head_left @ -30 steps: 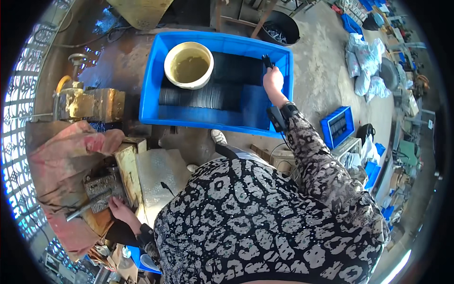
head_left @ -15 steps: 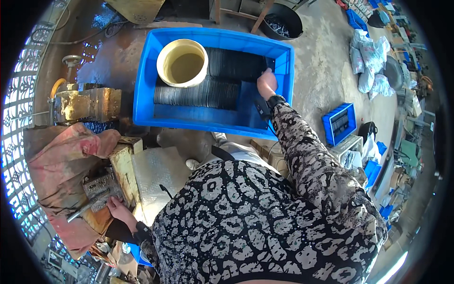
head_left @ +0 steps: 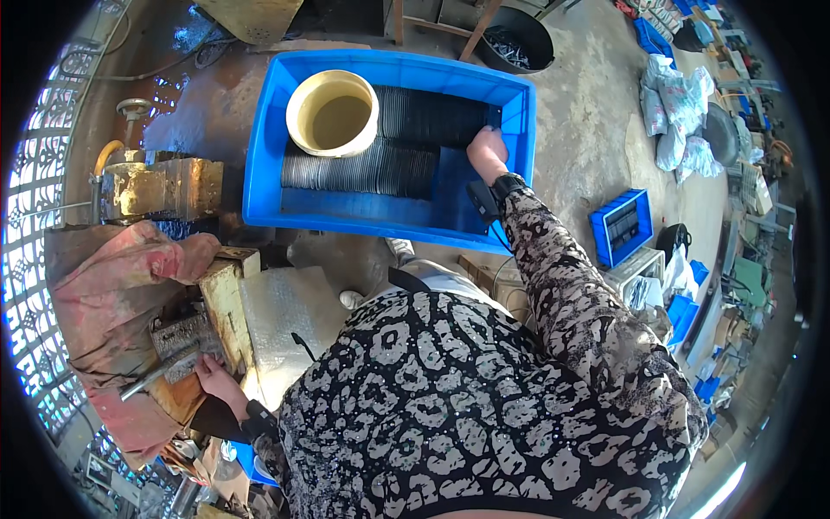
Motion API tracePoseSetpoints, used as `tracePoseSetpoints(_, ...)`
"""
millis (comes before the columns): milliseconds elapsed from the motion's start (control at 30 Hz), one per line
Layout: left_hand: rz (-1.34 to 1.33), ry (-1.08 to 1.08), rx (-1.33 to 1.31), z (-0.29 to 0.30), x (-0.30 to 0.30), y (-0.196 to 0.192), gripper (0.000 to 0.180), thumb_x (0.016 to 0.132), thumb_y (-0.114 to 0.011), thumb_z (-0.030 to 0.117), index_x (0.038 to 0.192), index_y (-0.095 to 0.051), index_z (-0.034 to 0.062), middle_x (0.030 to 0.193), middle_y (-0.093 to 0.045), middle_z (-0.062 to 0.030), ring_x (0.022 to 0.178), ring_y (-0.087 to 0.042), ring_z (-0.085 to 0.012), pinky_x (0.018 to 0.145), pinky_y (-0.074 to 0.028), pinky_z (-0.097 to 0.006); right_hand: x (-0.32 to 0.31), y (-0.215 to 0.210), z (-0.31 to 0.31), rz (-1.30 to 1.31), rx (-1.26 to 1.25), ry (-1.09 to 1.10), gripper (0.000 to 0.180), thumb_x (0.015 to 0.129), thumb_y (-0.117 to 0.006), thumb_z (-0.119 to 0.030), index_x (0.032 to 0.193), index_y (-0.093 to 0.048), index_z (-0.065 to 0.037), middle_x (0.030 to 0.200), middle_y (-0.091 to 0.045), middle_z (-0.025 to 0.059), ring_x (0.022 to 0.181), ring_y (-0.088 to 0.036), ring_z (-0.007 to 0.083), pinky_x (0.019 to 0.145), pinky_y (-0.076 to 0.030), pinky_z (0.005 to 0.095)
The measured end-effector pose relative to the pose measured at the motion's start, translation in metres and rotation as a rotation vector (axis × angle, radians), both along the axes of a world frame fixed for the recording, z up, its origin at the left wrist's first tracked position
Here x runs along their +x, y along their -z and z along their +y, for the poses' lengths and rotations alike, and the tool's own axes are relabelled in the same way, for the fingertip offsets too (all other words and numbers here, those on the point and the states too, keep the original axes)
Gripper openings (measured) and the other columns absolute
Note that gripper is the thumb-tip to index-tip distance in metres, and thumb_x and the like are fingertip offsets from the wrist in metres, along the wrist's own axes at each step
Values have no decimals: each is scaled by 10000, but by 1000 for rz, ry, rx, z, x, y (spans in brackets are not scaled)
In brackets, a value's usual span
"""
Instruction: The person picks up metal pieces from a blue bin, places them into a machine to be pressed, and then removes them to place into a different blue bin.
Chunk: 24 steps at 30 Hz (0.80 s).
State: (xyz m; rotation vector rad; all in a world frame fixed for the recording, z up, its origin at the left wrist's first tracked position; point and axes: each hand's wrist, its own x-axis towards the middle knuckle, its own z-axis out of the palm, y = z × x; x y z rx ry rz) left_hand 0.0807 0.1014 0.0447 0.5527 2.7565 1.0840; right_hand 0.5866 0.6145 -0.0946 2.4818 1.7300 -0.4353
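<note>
Inside a large blue plastic bin (head_left: 346, 216), thin dark plates stand on edge in two packed rows, a far row (head_left: 432, 117) and a near row (head_left: 372, 170). My right hand (head_left: 488, 149) is closed at the right end of the far row. Its fingertips pinch a thin dark plate, mostly hidden by the hand. A cream-coloured bucket (head_left: 298, 125) stands in the left part of the bin, over the plates. At lower left, my left hand (head_left: 218, 381) is curled beside a metal rod (head_left: 160, 372) on a worn block; what its fingers hold is hidden.
A reddish stained cloth (head_left: 121, 303) drapes over the equipment at left. Behind the bin stands a dark tub (head_left: 527, 43) with metal pieces. A smaller blue crate (head_left: 621, 227) and white sacks (head_left: 674, 108) are at right. Bubble wrap (head_left: 294, 320) lies near my legs.
My right hand has shifted slightly left and nearer at the row's end. The metal rod beside my left hand sits at a slightly different angle. The bin and bucket look almost the same.
</note>
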Motion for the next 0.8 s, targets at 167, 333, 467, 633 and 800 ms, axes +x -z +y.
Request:
tracePoseSetpoints(167,-46,-34,-89,0,-2,-1,304,1010,-511,185,1203,-568,-42,960,-641,-90,787,-603,-147,717,-492,-274,8,1,2,49,-1,-87,238,880,-582,-90,1106,-634,-37,1223,-590,175,1082,-638,349,859,-550,417)
tracePoseSetpoints(333,-55,-45,-80,1,-2,1,284,1003,-518,158,1197,-570,-43,955,-640,-83,789,-605,-145,709,-492,-272,12,2,7,83,19,-74,242,837,-613,-102,1067,-649,-37,1191,-610,213,1089,-629,348,879,-543,430)
tracePoseSetpoints(467,-38,-35,-64,2,-1,4,271,994,-530,153,1182,-583,-36,936,-647,-72,770,-598,-137,693,-489,-268,13,4,11,62,13,-57,246,833,-615,-97,1070,-650,-41,1157,-645,206,1058,-646,351,868,-548,436)
tracePoseSetpoints(633,-30,-39,-68,4,-1,5,252,986,-536,127,1171,-587,-36,936,-650,-71,765,-596,-134,689,-486,-261,7,-4,14,61,-16,-21,252,844,-617,-111,1086,-645,-45,1153,-652,190,1057,-650,350,867,-550,429)
tracePoseSetpoints(800,-57,-11,-72,4,-1,3,227,980,-540,101,1149,-592,-42,927,-643,-69,761,-592,-128,679,-481,-254,4,-11,17,50,-63,18,281,868,-614,-130,1138,-623,-52,1207,-624,172,1097,-638,328,880,-546,410)
